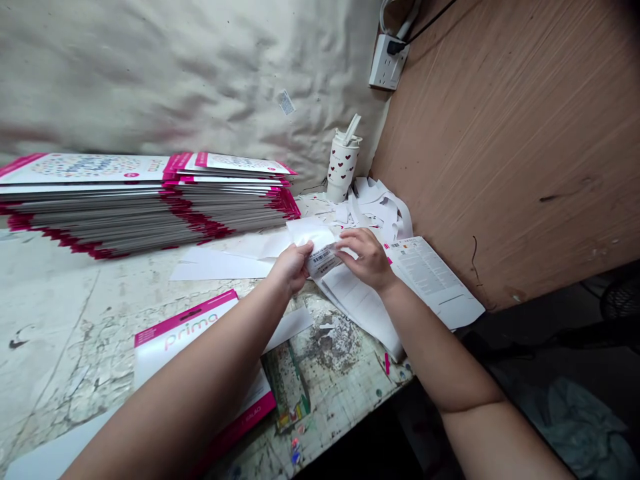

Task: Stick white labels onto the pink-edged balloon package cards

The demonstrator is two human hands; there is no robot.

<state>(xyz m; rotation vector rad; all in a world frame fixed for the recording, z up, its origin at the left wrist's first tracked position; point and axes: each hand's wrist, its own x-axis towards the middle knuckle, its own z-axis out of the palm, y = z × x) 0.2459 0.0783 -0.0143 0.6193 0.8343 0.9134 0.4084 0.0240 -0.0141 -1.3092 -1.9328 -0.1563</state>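
Observation:
A white strip of barcode labels (pixel 321 261) is between my two hands above the table. My left hand (pixel 294 267) is closed on the strip's left side, thumb on top. At its right edge, the fingertips of my right hand (pixel 366 259) pinch the label material. More of the white strip trails down to the right under my right wrist. Below my left forearm lies a white and pink "prima" package (pixel 193 327), partly hidden by the arm.
Tall stacks of folded pink and white packages (pixel 150 207) stand at the back left. A heart-patterned tumbler (pixel 343 163) stands near the corner, beside crumpled paper strips (pixel 383 203). A printed sheet (pixel 430 280) lies at right against the wooden panel (pixel 500 133). A power strip (pixel 387 63) hangs above.

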